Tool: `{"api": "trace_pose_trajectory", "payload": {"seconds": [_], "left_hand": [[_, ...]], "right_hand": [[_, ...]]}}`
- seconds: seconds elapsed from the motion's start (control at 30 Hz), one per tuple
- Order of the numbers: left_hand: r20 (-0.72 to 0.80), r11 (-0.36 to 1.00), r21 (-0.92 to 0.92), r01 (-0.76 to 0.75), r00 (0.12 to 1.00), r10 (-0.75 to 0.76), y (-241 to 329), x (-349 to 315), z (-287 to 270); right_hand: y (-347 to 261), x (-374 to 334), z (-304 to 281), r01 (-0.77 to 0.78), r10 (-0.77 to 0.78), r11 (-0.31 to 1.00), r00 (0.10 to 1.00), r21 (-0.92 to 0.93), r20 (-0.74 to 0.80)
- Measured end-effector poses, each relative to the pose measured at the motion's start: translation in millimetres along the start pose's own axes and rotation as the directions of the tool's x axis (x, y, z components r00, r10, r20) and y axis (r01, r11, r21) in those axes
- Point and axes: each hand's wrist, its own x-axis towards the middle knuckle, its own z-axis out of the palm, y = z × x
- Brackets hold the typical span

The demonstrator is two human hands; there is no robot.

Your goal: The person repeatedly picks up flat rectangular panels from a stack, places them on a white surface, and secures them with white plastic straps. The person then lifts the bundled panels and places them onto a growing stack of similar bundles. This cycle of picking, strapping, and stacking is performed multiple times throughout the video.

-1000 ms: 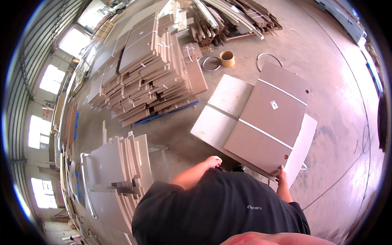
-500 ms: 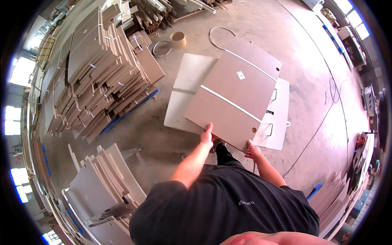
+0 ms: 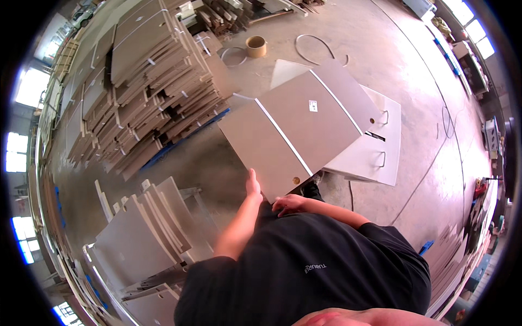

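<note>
A large taupe board (image 3: 304, 141), bound by two white straps, is held in front of me at a slant. It has a small label (image 3: 313, 106) and round holes near its right and near edges. My left hand (image 3: 253, 185) grips its near left edge, thumb up along the side. My right hand (image 3: 289, 204) holds the near corner, fingers curled beneath the edge and partly hidden. How many boards the straps bind cannot be seen. Under and behind the board is a white flat-topped piece (image 3: 391, 141) with metal handles, mostly covered.
A tall stack of strapped boards (image 3: 152, 81) rests on a blue pallet at the far left. Upright grey panels (image 3: 136, 239) lean at the near left. A tape roll (image 3: 256, 46) and a loose strap loop (image 3: 315, 38) lie on the floor beyond. More boards (image 3: 446, 261) stand at the right.
The board has swung leftward, toward the tall stack, and turned, uncovering more of the white piece's right side. Both hands have moved left with it, the right hand drawing closer to the left.
</note>
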Motion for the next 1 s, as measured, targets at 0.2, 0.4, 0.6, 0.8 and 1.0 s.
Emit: {"api": "trace_pose_trajectory", "payload": {"seconds": [0.2,0.4,0.6,0.8,1.0], "left_hand": [[-0.131,0.999,0.032,-0.001,0.991,0.005,76,-14,-86],[-0.154,0.964,0.23,-0.129,0.974,0.167,176,-25,-203],[-0.269,0.874,0.484,-0.042,0.943,0.195,346,-70,-219],[-0.365,0.816,0.578,-0.002,0.894,0.261,392,-68,-247],[-0.401,0.852,0.478,-0.214,0.81,0.428,419,-51,-285]], "right_hand": [[-113,-11,2,-0.158,-0.317,0.499,0.882,-0.852,-0.349],[-160,-76,-168,-0.346,-0.626,0.668,0.216,-0.659,-0.749],[-101,-20,-340,0.196,-0.069,0.978,0.609,0.065,-0.79],[-129,5,-271,0.026,-0.033,0.999,0.456,-0.024,-0.889],[-208,13,-264,0.266,-0.191,0.959,0.358,-0.096,-0.914]]}}
